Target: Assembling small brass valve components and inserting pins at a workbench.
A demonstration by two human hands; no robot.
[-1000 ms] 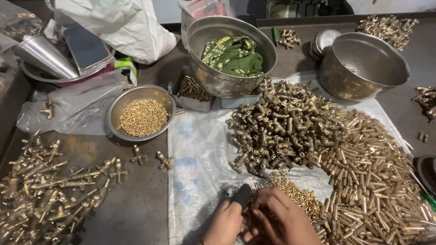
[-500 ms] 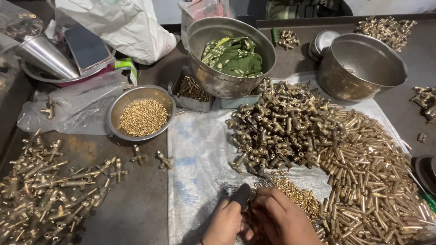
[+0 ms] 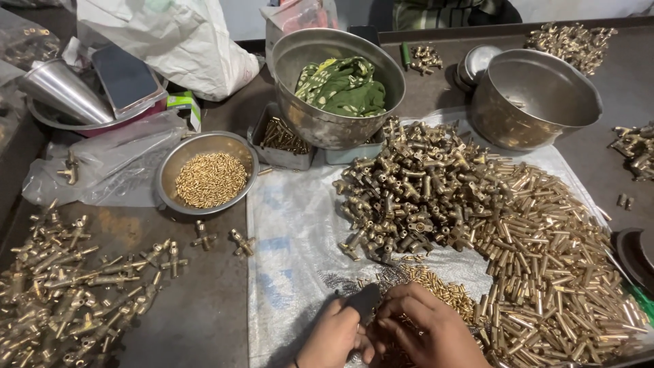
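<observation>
- Since the earlier frame, little is shifted; both hands are kept together at the bench [image 3: 204, 320] edge.
- A dark tool [image 3: 362, 300] is gripped by the left hand [image 3: 334, 337]; a small brass part, barely seen, is pinched by the right hand [image 3: 429, 330].
- Assembled fittings [image 3: 75, 286] are piled left; large heaps of brass tees [image 3: 409, 191] and brass pins [image 3: 558, 272] are left unworked.

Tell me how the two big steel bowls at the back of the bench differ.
The middle steel bowl holds a crumpled green cloth; the right steel bowl looks nearly empty. The middle bowl stands upright, while the right bowl tilts toward the camera, showing its inside. The right bowl's outer wall looks duller and more tarnished. Both are round, metal and border the brass fittings pile.
</observation>
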